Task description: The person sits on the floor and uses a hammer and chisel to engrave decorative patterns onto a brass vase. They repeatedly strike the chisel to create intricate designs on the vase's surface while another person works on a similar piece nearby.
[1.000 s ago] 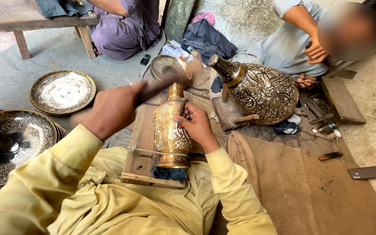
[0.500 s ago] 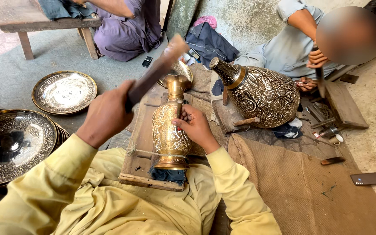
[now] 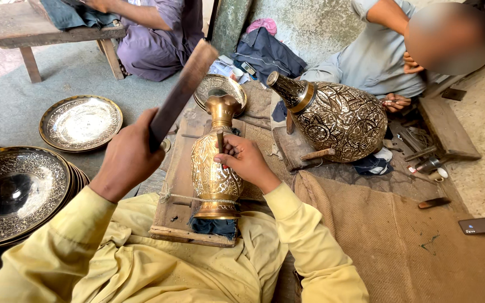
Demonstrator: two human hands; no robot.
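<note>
From the head camera, the left hand (image 3: 127, 157) is closed in a fist around a flat wooden mallet (image 3: 182, 92), raised above and to the left of a brass vase (image 3: 213, 168). The vase lies on a wooden board (image 3: 178, 185) across the person's lap, tied down with a cord, its neck pointing away. The right hand (image 3: 246, 161) pinches a small chisel (image 3: 219, 140) upright against the vase's shoulder. A larger engraved vase (image 3: 338, 118) lies just beyond, and engraved metal plates (image 3: 21, 188) sit on the floor at left.
</note>
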